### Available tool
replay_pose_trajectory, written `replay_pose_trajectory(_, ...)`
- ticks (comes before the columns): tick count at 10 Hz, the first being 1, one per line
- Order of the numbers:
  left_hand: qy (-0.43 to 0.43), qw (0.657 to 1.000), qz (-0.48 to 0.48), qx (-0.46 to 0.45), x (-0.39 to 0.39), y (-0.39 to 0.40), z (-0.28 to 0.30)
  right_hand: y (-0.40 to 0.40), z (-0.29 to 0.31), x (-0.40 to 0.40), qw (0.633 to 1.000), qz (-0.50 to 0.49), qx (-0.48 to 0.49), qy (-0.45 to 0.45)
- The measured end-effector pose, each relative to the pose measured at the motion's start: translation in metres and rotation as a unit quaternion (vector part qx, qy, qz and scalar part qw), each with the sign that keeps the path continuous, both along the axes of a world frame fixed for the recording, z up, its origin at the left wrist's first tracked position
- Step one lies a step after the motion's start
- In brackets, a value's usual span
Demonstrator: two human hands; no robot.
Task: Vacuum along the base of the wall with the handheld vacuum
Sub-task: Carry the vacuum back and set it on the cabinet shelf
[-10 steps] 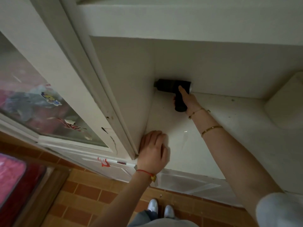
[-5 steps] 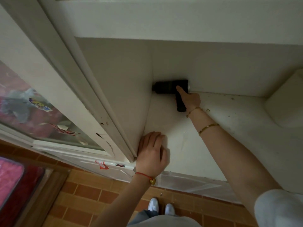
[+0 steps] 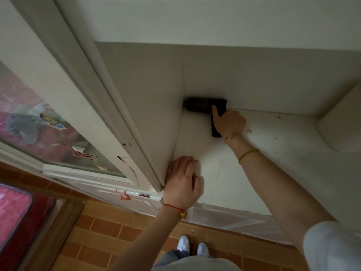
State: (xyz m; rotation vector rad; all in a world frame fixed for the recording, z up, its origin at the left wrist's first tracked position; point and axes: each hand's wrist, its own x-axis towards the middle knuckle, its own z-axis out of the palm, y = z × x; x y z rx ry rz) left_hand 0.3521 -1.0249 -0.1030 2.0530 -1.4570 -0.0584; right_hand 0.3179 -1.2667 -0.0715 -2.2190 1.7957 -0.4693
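Note:
A small black handheld vacuum (image 3: 203, 104) lies along the foot of the back wall (image 3: 273, 83), its nozzle end pushed into the left corner of a white ledge (image 3: 277, 153). My right hand (image 3: 229, 122) grips its handle, with the index finger laid up along the body. My left hand (image 3: 182, 180) rests on the ledge's front left corner beside the door frame, fingers loosely bent, holding nothing.
A white door frame (image 3: 125, 133) with a glass panel runs down the left. Crumbs (image 3: 249, 131) lie on the ledge right of the vacuum. A rounded white block (image 3: 343, 126) sits at the ledge's right end. Below are the brick-patterned floor (image 3: 101, 227) and my white shoes (image 3: 192, 246).
The vacuum has slid a little further left into the corner with my right hand. My left hand stays on the ledge corner. The view has shifted slightly.

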Motion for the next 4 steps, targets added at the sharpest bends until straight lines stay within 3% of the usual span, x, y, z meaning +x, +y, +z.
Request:
replay_pose_trajectory(2,0.004,1.000,-0.003,0.005,0.000,0.000,-0.001,0.003,0.008,-0.003,0.999,0.006,0.003,0.052)
replay_pose_trajectory(4,-0.005,1.000,-0.010,-0.011,0.002,0.000,-0.002,0.014,0.001,-0.039,0.992,0.009,-0.039,-0.122)
